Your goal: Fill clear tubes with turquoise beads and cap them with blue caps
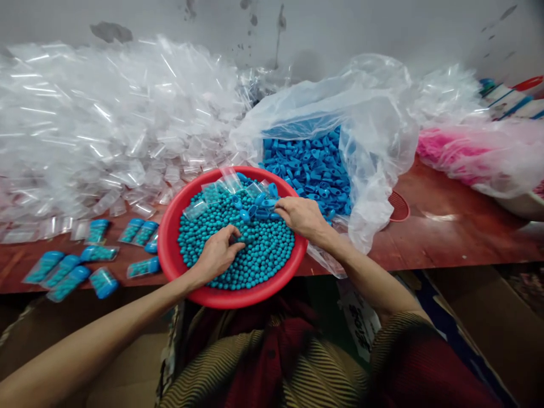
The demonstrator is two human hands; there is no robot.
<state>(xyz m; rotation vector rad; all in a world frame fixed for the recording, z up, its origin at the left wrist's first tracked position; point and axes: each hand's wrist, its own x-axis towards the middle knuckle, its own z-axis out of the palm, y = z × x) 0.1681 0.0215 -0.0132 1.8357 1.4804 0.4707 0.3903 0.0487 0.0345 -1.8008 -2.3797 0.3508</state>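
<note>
A red basin (167, 258) full of round turquoise beads (263, 258) stands at the table's front edge. My left hand (219, 252) is over the beads, its fingers half curled and touching them, thumb and forefinger apart. At the basin's right rim, my right hand (304, 218) has thumb and fingers pinched on a blue plastic cap (272, 205); its fingertips are partly hidden. More blue caps (255, 211) lie on the beads beside it. Several clear plastic tubes (195, 209) rest on the beads toward the back of the basin.
Left of the basin lie several bead-filled tubes with blue caps (104, 282). Behind them rises a heap of clear tubes (106, 124). An open plastic bag (374, 113) of blue caps (306, 164) sits behind the basin. Bagged pink pieces (459, 153) lie on the red tabletop (446, 226).
</note>
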